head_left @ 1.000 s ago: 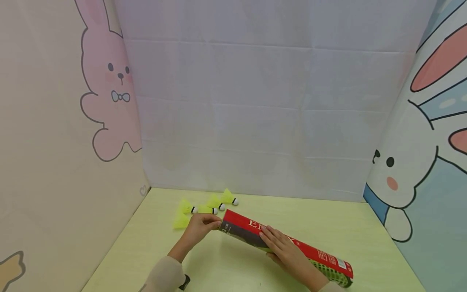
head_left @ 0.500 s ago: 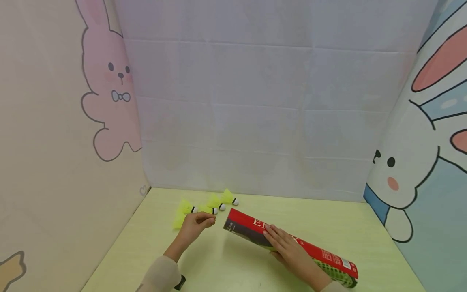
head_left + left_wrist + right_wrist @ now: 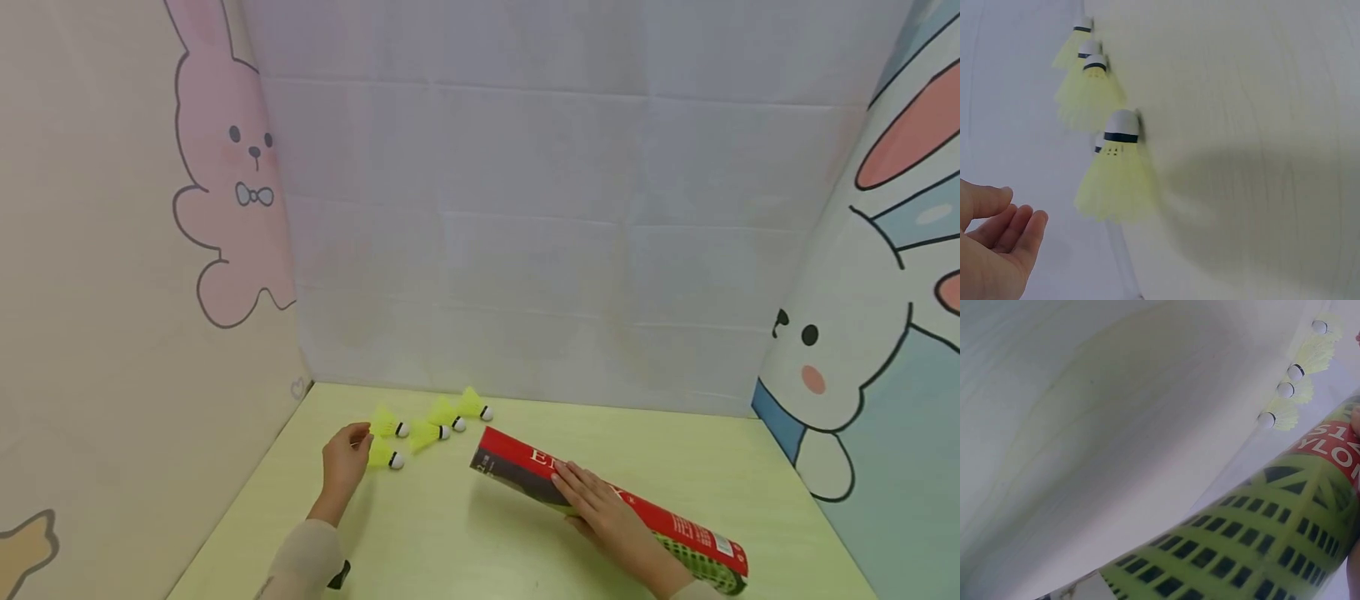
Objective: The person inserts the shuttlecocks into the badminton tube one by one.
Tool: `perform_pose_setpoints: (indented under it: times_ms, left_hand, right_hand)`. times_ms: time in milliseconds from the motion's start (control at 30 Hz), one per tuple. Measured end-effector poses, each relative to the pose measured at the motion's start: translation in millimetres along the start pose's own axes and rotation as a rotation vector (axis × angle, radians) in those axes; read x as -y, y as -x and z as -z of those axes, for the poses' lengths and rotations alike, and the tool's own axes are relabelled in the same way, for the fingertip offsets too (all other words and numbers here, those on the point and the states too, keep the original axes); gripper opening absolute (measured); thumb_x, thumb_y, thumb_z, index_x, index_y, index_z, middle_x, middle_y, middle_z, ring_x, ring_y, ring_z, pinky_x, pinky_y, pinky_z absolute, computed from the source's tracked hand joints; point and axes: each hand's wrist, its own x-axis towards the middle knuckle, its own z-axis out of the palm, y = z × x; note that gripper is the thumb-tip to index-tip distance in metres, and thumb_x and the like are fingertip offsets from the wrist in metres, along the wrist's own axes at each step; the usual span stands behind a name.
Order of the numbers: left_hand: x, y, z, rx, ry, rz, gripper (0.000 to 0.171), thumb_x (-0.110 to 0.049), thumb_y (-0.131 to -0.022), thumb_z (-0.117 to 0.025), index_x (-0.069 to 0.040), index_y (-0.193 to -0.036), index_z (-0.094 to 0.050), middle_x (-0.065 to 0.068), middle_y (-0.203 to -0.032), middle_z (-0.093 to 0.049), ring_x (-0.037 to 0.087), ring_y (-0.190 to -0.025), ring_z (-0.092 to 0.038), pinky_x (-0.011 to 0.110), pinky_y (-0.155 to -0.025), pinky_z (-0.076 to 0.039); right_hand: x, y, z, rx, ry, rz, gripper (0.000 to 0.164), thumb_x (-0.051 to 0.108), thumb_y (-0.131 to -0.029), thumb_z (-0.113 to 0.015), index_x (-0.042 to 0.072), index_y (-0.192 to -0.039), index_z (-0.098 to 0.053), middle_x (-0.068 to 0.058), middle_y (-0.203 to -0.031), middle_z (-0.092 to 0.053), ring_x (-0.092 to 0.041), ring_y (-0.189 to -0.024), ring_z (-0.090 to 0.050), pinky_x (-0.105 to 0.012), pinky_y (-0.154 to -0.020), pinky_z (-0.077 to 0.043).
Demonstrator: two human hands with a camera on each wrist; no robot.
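Observation:
My left hand (image 3: 343,467) is beside the nearest yellow shuttlecock (image 3: 382,453), overlapping its skirt in the head view. Thumb and fingertips stand apart with nothing between them in the left wrist view, where that shuttlecock lies with its white cork pointing away from the hand. My right hand (image 3: 606,521) holds a long red, black and green shuttlecock tube (image 3: 517,468), fingers across its top and thumb underneath. The tube slants, its left end raised and its right end low. Its green patterned side fills the lower part of the right wrist view.
Several more yellow shuttlecocks lie near the back left of the pale table (image 3: 465,542), such as the farthest shuttlecock (image 3: 471,404). A white cloth wall (image 3: 465,233) rises behind, and rabbit-printed side walls flank the table.
My left hand has moved left from the tube's left end to the nearest shuttlecock. The right hand keeps its hold, and the tube has shifted slightly right in the head view.

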Motion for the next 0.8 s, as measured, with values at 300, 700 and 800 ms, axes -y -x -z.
perform_pose_setpoints:
  times_ms: [300, 700, 800]
  left_hand:
    - [27.5, -2.0, -4.3, 0.038, -0.027, 0.108, 0.032, 0.001, -0.092, -0.06, 0.015, -0.12, -0.057, 0.033, -0.113, -0.059, 0.047, -0.104, -0.057, 0.05, -0.083, -0.052]
    - [40.8, -0.6, -9.9, 0.025, -0.076, 0.11, 0.011, 0.0, -0.091, -0.062, 0.01, -0.093, -0.066, 0.019, -0.08, -0.063, 0.029, -0.069, -0.059, 0.034, -0.055, -0.048]
    - [40.0, 1.1, -8.7, 0.032, -0.079, 0.107, 0.01, 0.0, -0.091, -0.062, 0.008, -0.091, -0.067, 0.017, -0.078, -0.064, 0.028, -0.068, -0.059, 0.033, -0.055, -0.047]
  right_hand:
    - [0.1, 0.0, -0.1, 0.003, -0.005, 0.004, 0.062, 0.045, -0.103, -0.023, 0.002, -0.143, -0.044, -0.015, -0.145, -0.045, -0.028, -0.133, -0.041, -0.02, -0.115, -0.011]
    - [-0.2, 2.0, -2.1, 0.005, -0.005, -0.001, 0.062, 0.046, -0.103, -0.024, 0.002, -0.143, -0.044, -0.015, -0.145, -0.045, -0.027, -0.133, -0.04, -0.02, -0.115, -0.011]
    - [-0.1, 2.6, -2.0, 0.012, -0.003, -0.011, 0.063, 0.047, -0.103, -0.023, 0.003, -0.143, -0.044, -0.014, -0.145, -0.045, -0.027, -0.133, -0.04, -0.02, -0.115, -0.01]
